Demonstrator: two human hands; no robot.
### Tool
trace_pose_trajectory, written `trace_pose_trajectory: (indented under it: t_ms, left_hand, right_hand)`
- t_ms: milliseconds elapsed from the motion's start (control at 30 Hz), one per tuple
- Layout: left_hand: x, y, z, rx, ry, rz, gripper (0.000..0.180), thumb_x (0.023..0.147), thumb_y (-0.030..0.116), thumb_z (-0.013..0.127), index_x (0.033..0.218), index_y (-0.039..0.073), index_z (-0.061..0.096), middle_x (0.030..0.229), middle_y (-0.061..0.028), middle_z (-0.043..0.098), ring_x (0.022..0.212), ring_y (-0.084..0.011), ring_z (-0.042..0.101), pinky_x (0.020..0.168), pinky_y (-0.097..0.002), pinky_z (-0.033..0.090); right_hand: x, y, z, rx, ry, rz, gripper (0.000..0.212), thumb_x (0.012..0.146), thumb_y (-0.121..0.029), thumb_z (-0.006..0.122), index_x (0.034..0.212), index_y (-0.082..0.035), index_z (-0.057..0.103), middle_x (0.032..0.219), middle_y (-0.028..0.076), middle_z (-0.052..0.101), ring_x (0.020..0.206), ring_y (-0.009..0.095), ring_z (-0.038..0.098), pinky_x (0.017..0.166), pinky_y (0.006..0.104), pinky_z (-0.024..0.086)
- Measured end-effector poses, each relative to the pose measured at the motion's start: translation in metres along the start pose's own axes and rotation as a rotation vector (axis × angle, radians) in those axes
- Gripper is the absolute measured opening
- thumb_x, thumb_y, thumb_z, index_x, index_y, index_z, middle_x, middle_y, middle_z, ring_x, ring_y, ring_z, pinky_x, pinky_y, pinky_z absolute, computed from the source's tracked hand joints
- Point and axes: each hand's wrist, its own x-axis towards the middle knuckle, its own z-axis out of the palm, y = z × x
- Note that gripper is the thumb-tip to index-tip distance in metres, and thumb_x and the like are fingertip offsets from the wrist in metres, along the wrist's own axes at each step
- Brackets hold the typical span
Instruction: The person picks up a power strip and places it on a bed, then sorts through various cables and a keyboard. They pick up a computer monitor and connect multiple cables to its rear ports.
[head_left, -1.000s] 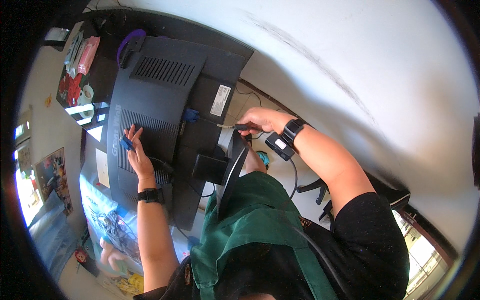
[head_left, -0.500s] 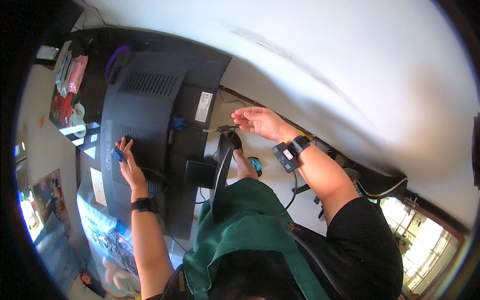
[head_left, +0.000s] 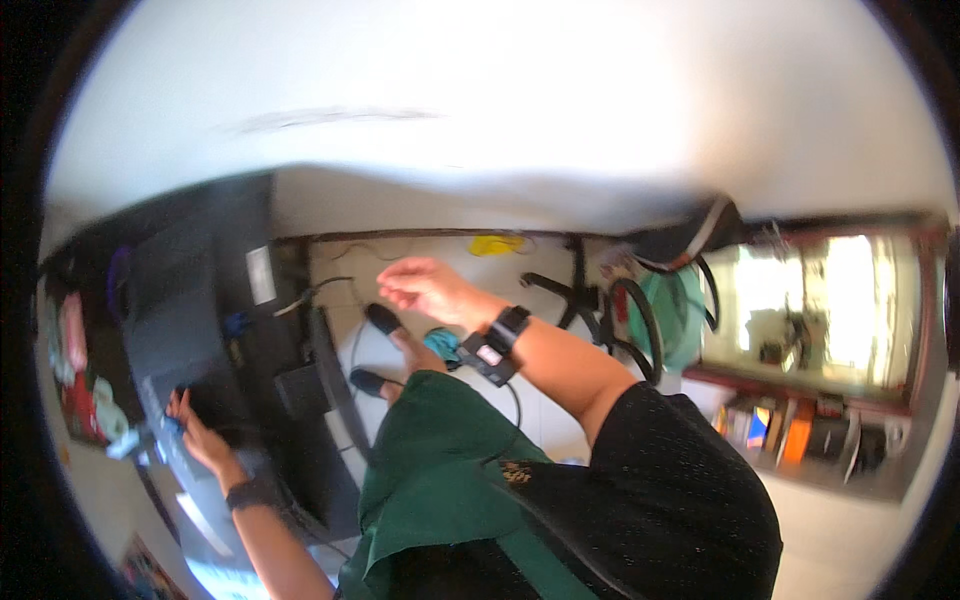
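Note:
My left hand point(head_left: 203, 440) is closed around a blue video-cable plug point(head_left: 174, 426), in front of the back of a large black monitor point(head_left: 175, 280). Motion smears the fingers a little. A second blue plug point(head_left: 237, 324) sits at the monitor's ports. My right hand point(head_left: 430, 290) hangs in the air to the right of the monitor, palm partly turned in and fingers loosely stretched, with nothing seen in it. A thin cable point(head_left: 290, 305) runs from near the monitor toward the right, apart from this hand. The monitor's stand point(head_left: 335, 375) faces my body.
A swivel chair point(head_left: 555, 295) and a green bag-like thing point(head_left: 670, 315) stand to the right, by a window point(head_left: 810, 310). A yellow item point(head_left: 496, 245) lies near the wall. Beyond the monitor are pink packets point(head_left: 73, 330). A low shelf point(head_left: 800, 440) holds books and boxes.
The view has swung to the right, so the monitor now sits farther left and the chair, window and shelf show more. The left hand still holds the plug; the right remains raised.

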Motion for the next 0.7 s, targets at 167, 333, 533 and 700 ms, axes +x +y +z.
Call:
trace_pose_trajectory:
  t_ms: [167,333,533,700]
  left_hand:
    - [0.007,-0.028,-0.006,-0.014,-0.040,0.137,0.043,0.093,0.025,0.024,0.108,-0.001,0.055,0.124,-0.0132,0.046,0.119,-0.0241,0.036,0.105,-0.0361,0.015]
    - [0.000,-0.016,-0.008,0.123,-0.091,0.190,0.039,0.090,0.016,0.022,0.114,0.002,0.050,0.124,-0.0166,0.044,0.116,-0.0291,0.041,0.103,-0.0394,0.023]
    - [-0.010,-0.008,-0.031,0.074,-0.103,0.073,0.039,0.084,0.006,0.026,0.118,0.005,0.046,0.122,-0.0177,0.046,0.113,-0.0313,0.043,0.099,-0.0417,0.031]
    - [-0.048,-0.008,-0.048,-0.070,0.012,0.058,0.038,0.087,0.012,0.031,0.121,0.005,0.044,0.122,-0.0143,0.045,0.112,-0.0257,0.043,0.098,-0.0354,0.030]
  right_hand:
    - [-0.048,0.017,-0.030,0.074,0.133,-0.044,0.011,0.081,-0.009,0.057,0.090,-0.004,0.057,0.084,0.006,0.060,0.074,0.011,0.056,0.065,0.0224,0.045]
    - [-0.102,0.014,-0.058,0.075,0.244,-0.155,0.011,0.081,-0.010,0.057,0.090,-0.004,0.057,0.085,0.005,0.060,0.077,0.012,0.056,0.069,0.0236,0.045]
    - [-0.168,0.010,-0.109,0.103,0.325,-0.296,0.015,0.083,-0.017,0.057,0.091,-0.004,0.057,0.084,0.004,0.059,0.076,0.010,0.056,0.070,0.0230,0.046]
    - [-0.211,0.006,-0.141,0.118,0.361,-0.349,0.015,0.084,-0.018,0.056,0.089,-0.003,0.057,0.080,0.003,0.059,0.073,0.010,0.055,0.067,0.0220,0.046]
